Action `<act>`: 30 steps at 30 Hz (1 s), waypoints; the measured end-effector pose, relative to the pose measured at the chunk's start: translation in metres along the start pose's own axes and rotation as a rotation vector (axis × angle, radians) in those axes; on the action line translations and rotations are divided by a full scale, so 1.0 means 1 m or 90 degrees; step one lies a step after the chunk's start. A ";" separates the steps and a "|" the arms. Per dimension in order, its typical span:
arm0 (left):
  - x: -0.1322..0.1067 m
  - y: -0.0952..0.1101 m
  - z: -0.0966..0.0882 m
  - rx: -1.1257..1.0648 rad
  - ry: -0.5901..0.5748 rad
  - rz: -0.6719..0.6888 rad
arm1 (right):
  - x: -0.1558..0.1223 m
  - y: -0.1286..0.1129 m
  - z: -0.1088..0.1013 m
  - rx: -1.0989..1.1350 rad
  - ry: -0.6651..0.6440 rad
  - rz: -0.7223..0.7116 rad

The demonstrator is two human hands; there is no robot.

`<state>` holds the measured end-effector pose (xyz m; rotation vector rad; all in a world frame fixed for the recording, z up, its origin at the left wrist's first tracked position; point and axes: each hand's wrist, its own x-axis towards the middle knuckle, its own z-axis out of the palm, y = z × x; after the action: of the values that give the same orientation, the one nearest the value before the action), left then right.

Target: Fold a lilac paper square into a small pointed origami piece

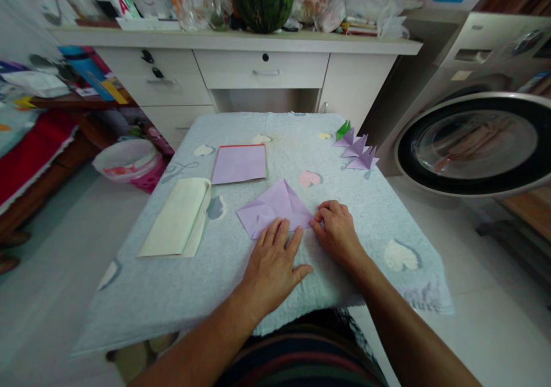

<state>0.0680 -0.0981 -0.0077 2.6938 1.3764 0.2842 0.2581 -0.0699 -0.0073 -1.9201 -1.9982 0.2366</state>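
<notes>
Paper in relation to the two hands. The folded purple paper (282, 200) lies flat near the middle of the cloth-covered desk (138, 295), directly ahead of the person. Its outline is an uneven four-cornered figure: one corner points away from the body, one to the left, one to the right, and one toward the person at lower left. The long axis runs from left corner to right corner, roughly across the body, with the right end slightly nearer.

The left hand (273, 266) reaches it from the near side. Its fingers are extended and lie over the near edge, the thumb spread to the right on the cloth; it grasps nothing. The right hand (338, 229) is at the right corner, fingers curled, with thumb and forefinger at the tip; whether they pinch the paper or only press it cannot be told. Both hands touch the paper, the left being closer to its middle and the right at the end of the long axis. From the right hand, the bulk of the paper therefore lies leftward and a little ahead.
</notes>
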 end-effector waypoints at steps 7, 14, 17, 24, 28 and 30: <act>0.000 0.000 0.002 -0.005 0.011 0.004 | 0.001 0.004 0.004 0.007 0.012 -0.001; 0.000 -0.001 0.002 0.000 0.014 0.007 | 0.001 0.014 0.005 0.099 0.037 -0.007; 0.000 -0.001 0.001 -0.002 0.012 0.010 | -0.002 0.016 0.002 0.120 0.028 -0.035; 0.000 0.001 -0.001 -0.001 0.010 0.004 | -0.004 0.011 0.002 0.063 0.020 -0.045; 0.000 0.001 0.001 0.001 0.011 0.007 | -0.003 0.007 0.006 0.025 0.049 -0.027; 0.000 0.001 0.001 0.001 0.012 0.009 | -0.003 0.007 0.005 0.032 0.051 -0.032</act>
<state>0.0693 -0.0985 -0.0085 2.7101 1.3645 0.3112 0.2633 -0.0723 -0.0149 -1.8172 -1.9670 0.1933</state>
